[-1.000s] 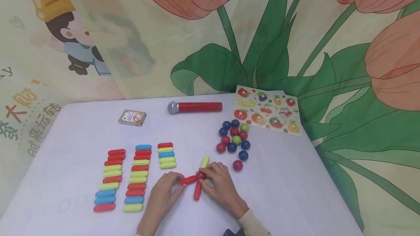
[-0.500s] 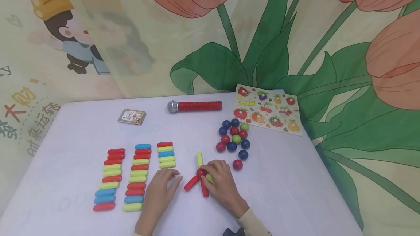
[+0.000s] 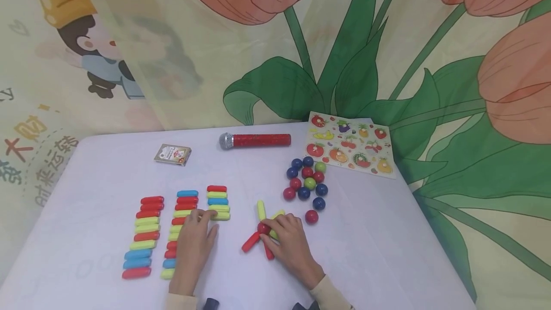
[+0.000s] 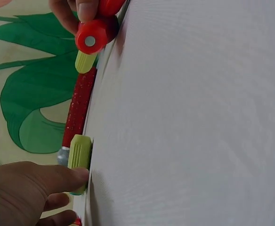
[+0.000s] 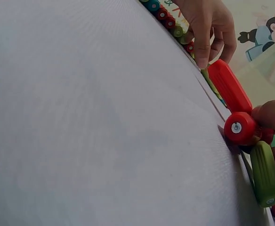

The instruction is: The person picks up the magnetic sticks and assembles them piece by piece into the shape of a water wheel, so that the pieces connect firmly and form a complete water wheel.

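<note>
Noting the surface first: a white-covered table [image 3: 366, 243] runs back to a cream backdrop [image 3: 193, 37] printed with pink tulips, a helmeted cartoon figure and, at far left, lettering. Along the far side lie a card box [image 3: 173, 154] at left, a red microphone [image 3: 258, 140] mid-table and a fruit-picture board [image 3: 333, 143] at right; loose balls [image 3: 303, 193] are grouped just nearer than the board. Three columns of loose sticks [image 3: 147, 228] occupy the left half. Near centre sits a spoked assembly, with red and yellow-green sticks round a red ball [image 3: 262, 228]; my right hand [image 3: 292, 243] pinches that ball. My left hand [image 3: 193, 240] is at the nearest yellow-green stick [image 3: 222, 216] of the short column, a fingertip at its left end and, by the left wrist view, the thumb overlapping it; whether I grasp it, I cannot tell. Change over one second: my left hand has left the assembly's left red spoke for this column, and the assembly has turned anticlockwise, seen from above. Microphone, box and board unmoved.
</note>
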Demonstrator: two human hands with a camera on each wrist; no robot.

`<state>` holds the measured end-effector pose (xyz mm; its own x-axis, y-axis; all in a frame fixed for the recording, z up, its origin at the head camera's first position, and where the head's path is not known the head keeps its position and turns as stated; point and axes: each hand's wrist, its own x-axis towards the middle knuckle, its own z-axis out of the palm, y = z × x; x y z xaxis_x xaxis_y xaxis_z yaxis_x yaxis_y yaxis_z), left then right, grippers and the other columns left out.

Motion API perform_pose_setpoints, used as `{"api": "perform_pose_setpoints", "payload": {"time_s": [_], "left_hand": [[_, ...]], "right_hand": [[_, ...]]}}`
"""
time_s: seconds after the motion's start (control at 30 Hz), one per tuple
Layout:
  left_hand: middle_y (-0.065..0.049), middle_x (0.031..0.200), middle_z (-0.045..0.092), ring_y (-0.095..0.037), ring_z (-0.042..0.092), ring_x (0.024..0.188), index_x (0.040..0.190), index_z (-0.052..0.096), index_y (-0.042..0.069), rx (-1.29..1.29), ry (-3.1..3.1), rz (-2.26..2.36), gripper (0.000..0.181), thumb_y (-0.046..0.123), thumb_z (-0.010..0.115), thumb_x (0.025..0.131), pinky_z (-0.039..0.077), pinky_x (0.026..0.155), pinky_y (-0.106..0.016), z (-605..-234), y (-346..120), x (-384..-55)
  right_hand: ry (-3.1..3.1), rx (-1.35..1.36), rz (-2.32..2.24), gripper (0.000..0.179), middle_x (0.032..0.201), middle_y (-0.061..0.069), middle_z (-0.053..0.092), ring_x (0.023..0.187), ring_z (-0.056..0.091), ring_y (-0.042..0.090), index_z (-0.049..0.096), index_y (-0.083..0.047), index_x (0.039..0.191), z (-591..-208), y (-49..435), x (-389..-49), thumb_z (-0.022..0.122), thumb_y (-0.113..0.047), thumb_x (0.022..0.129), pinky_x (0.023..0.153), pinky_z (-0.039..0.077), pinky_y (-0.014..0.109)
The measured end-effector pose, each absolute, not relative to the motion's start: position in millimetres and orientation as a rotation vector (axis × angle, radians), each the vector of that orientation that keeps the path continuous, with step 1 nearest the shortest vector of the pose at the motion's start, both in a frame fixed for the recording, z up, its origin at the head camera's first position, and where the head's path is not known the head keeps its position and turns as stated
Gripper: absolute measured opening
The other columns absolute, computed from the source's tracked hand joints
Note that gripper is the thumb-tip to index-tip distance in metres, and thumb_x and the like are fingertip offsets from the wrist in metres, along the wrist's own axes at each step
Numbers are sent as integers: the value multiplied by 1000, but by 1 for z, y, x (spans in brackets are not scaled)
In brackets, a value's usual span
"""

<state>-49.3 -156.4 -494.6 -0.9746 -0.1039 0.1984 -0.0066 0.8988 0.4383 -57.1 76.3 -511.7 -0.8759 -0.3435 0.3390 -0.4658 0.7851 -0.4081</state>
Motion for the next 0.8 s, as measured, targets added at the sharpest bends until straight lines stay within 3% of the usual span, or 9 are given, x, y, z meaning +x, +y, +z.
{"api": "perform_pose_setpoints", "payload": {"time_s": [0.23, 0.43, 0.8], "left_hand": [[-14, 110, 61, -32, 59, 102, 116, 63, 9, 39, -2870, -588, 47, 12, 83, 74, 56, 79, -45, -494, -158, -50], [-8, 101, 67, -25, 60, 92, 111, 64, 11, 20, -2962, -656, 39, 15, 81, 77, 56, 77, -39, -491, -155, -49], [6, 104, 66, -13, 59, 95, 108, 65, 19, -87, -2984, -899, 32, 18, 79, 79, 55, 83, -34, -490, -140, -40]], "right_hand": [[-2754, 618, 736, 35, 92, -12, 57, 88, 46, 6, 68, -26, 113, -512, 75, -56, 77, -34, 80, 83, 44, 30], [-2766, 622, 762, 35, 92, -12, 56, 90, 47, 6, 67, -26, 114, -513, 75, -56, 77, -33, 81, 86, 44, 31], [-2744, 644, 779, 38, 92, -12, 55, 90, 46, 6, 67, -27, 116, -512, 78, -59, 77, -31, 80, 87, 44, 32]]}}
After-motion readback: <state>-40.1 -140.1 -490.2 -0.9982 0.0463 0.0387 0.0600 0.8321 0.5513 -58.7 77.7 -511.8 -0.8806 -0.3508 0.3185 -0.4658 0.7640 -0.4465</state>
